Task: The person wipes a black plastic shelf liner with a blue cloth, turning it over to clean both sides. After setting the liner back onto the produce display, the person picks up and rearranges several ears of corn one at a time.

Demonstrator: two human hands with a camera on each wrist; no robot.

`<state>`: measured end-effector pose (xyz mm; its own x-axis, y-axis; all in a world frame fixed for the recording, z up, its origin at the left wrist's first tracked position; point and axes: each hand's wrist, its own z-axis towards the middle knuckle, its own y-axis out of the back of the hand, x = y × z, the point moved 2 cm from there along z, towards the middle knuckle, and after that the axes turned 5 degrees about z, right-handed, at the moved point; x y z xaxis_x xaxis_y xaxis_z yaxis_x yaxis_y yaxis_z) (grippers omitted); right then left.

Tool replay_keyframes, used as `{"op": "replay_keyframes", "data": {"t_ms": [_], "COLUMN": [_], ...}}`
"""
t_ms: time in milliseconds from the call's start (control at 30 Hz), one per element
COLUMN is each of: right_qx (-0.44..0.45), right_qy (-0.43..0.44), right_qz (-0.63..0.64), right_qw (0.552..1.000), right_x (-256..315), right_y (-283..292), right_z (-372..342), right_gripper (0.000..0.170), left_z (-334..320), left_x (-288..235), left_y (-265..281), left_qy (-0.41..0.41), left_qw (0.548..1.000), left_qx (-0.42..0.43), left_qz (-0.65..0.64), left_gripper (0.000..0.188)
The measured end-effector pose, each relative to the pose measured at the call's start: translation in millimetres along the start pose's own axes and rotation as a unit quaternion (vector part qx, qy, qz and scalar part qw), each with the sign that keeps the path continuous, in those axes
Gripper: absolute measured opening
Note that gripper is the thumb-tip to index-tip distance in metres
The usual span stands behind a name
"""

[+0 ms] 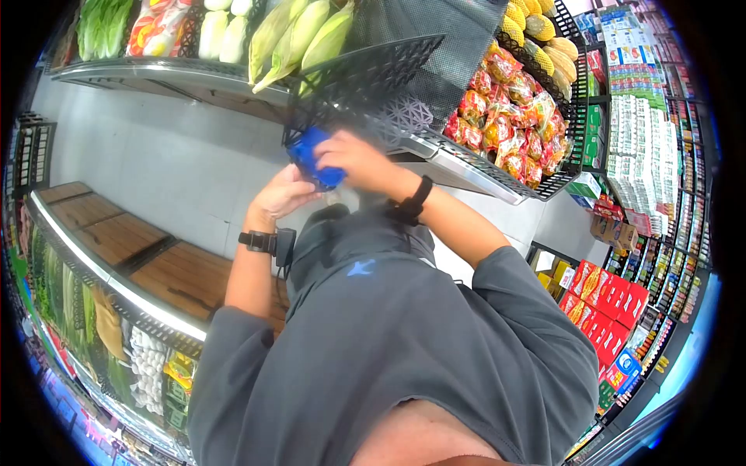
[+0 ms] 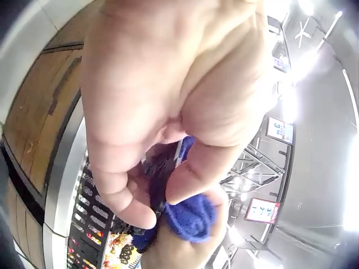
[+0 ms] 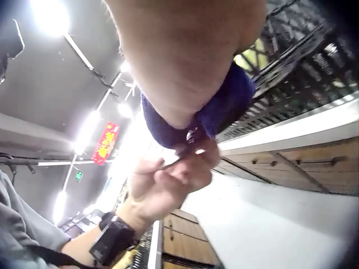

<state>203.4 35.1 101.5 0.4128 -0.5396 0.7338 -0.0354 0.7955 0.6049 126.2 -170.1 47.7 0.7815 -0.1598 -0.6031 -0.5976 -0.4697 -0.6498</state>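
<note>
A black lattice-sided plastic crate [image 1: 373, 70] stands tilted in front of the person, blurred along its near end. My left hand [image 1: 281, 194] pinches its near edge between thumb and fingers. Against that same end my right hand [image 1: 359, 161] holds a bunched blue cloth [image 1: 313, 151], its fingers curled over it. The left wrist view shows the cloth [image 2: 190, 218] just beyond the left thumb, with dark plastic between thumb and fingers. In the right wrist view the cloth [image 3: 233, 98] wraps around part of the dark edge, directly above the left hand [image 3: 174, 182].
Corn cobs [image 1: 303, 39] and bagged vegetables line the shelf behind the crate. To the right, a black crate holds red-wrapped produce [image 1: 509, 109]. A metal shelf edge [image 1: 474, 167] runs below it. Wooden panels [image 1: 179, 272] lie at left, beside the pale floor [image 1: 171, 147].
</note>
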Motion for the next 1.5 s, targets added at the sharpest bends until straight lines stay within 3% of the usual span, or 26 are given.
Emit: {"op": "replay_keyframes", "data": {"t_ms": [100, 267, 367, 433, 500, 600, 700, 767, 900, 1033, 1067, 1100, 1200, 1300, 1333, 1433, 1500], "right_qx": [-0.065, -0.188, -0.195, -0.128, -0.08, -0.018, -0.036, -0.147, -0.177, -0.196, -0.172, -0.138, -0.126, -0.058, -0.056, -0.049, -0.084], "right_qy": [-0.048, -0.264, -0.232, -0.106, -0.048, -0.053, -0.047, -0.08, -0.315, -0.262, -0.239, -0.16, -0.07, -0.03, -0.024, -0.022, -0.052], "right_qz": [-0.107, -0.19, -0.168, -0.09, -0.033, -0.005, -0.092, -0.193, -0.268, -0.234, -0.236, -0.21, -0.066, 0.005, -0.021, -0.108, -0.162], "right_qw": [0.991, 0.927, 0.938, 0.982, 0.995, 0.998, 0.994, 0.967, 0.893, 0.915, 0.926, 0.955, 0.987, 0.998, 0.998, 0.993, 0.982], "right_x": [-61, -124, -101, -47, -16, -11, -37, -82, -152, -128, -111, -93, -37, -2, -6, -31, -59], "right_y": [18, 46, 26, 0, -39, -44, -7, 20, 77, 60, 41, 21, -34, -60, -59, -36, 2], "right_z": [-54, -111, -80, -41, -17, -8, -28, -61, -130, -103, -84, -64, -16, 5, 4, -12, -32], "right_gripper": [0.033, 0.037, 0.037, 0.034, 0.031, 0.029, 0.028, 0.027, 0.028, 0.03, 0.03, 0.031, 0.028, 0.026, 0.027, 0.028, 0.03], "left_z": [4, 9, 15, 21, 22, 18, 15, 6, 1, 10, 10, 10, 11, 9, 7, 3, 3], "left_x": [9, 27, 25, 20, 13, 6, 18, 12, 3, 4, 2, 1, 2, 7, 7, 13, 21], "left_y": [6, 13, 8, 7, 2, 7, 26, 22, 12, 21, 22, 22, 24, 18, 22, 25, 31], "left_qy": [-0.011, 0.006, -0.003, -0.018, -0.025, -0.016, -0.019, -0.021, -0.005, -0.014, -0.01, -0.006, 0.002, 0.004, -0.01, 0.002, 0.003], "left_qw": [1.0, 0.997, 0.994, 0.995, 0.994, 0.993, 0.993, 0.992, 0.989, 0.991, 0.991, 0.99, 0.989, 0.989, 0.993, 0.989, 0.994], "left_qx": [-0.017, -0.079, -0.101, -0.099, -0.108, -0.113, -0.119, -0.123, -0.144, -0.132, -0.133, -0.134, -0.141, -0.142, -0.112, -0.136, -0.103], "left_qz": [-0.012, -0.024, -0.03, -0.012, 0.001, 0.021, -0.01, -0.012, 0.018, 0.024, 0.03, 0.036, 0.046, 0.029, 0.04, 0.054, 0.033], "left_gripper": [0.06, 0.05, 0.049, 0.036, 0.029, 0.03, 0.03, 0.029, 0.024, 0.02, 0.019, 0.018, 0.037, 0.026, 0.015, 0.011, 0.01]}}
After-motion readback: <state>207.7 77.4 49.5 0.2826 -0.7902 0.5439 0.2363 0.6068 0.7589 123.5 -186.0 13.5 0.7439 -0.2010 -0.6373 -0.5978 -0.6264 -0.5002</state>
